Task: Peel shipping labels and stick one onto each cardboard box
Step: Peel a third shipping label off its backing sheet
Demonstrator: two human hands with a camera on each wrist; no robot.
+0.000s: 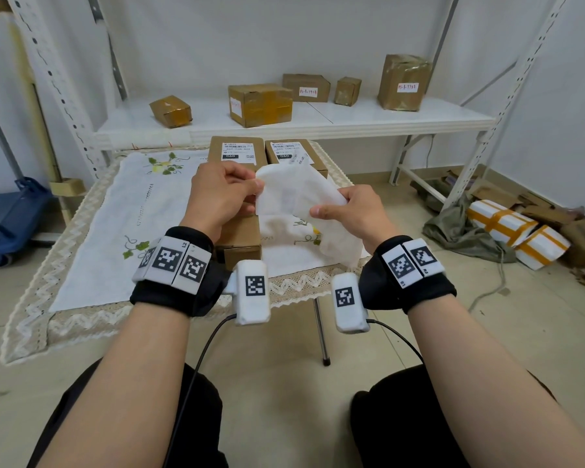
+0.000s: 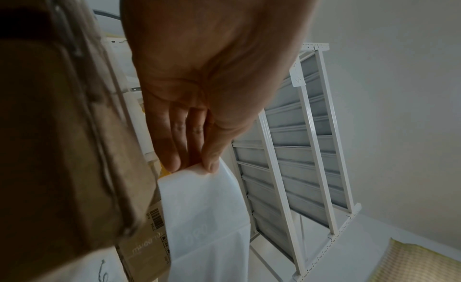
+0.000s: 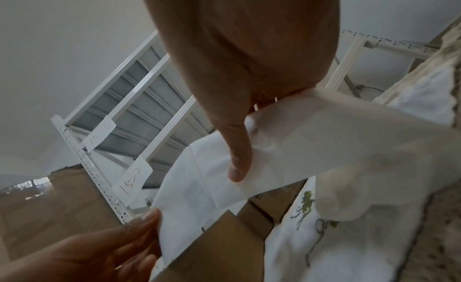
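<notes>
Your left hand (image 1: 217, 194) and right hand (image 1: 348, 211) each pinch the white shipping label sheet (image 1: 298, 194), mid-peel. Beyond your hands, two brown cardboard boxes (image 1: 237, 153) already wear labels; the plain brown box (image 1: 242, 238) beneath your left hand awaits one.

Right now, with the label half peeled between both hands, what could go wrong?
1. The label bows between the left hand and right hand; its sticky side might fold onto itself.
2. The loose backing hangs down over the tablecloth; the label could catch there if lowered carelessly.
3. The unlabeled box sits mostly hidden under the left hand, so the label may go on crooked.
</notes>
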